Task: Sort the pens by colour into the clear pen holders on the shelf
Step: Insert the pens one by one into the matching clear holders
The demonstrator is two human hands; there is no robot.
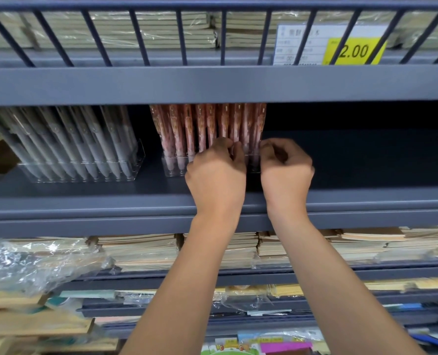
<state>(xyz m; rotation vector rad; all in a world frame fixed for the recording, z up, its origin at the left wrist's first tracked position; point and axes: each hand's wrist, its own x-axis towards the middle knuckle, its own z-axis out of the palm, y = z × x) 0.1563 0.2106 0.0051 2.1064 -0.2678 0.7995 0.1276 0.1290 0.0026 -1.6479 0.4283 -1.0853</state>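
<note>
On the grey middle shelf (85, 198) stand two clear pen holders. The left holder (125, 172) is filled with several grey pens (85, 139) that lean to the left. The middle holder (174, 170) carries several pink pens (202, 126) standing upright. My left hand (216, 175) pinches the pink pens near their lower part at the front of the row. My right hand (285, 167) has its fingers curled against the right end of that row; the pens' lower tips there are hidden behind both hands.
A railed upper shelf (212, 83) overhangs the pens, with wrapped notebooks and a yellow 2.00 price tag (353, 51). To the right of the pink pens the middle shelf is dark. Stacked notebooks (141, 249) and loose plastic wrap (33, 262) fill the lower shelves.
</note>
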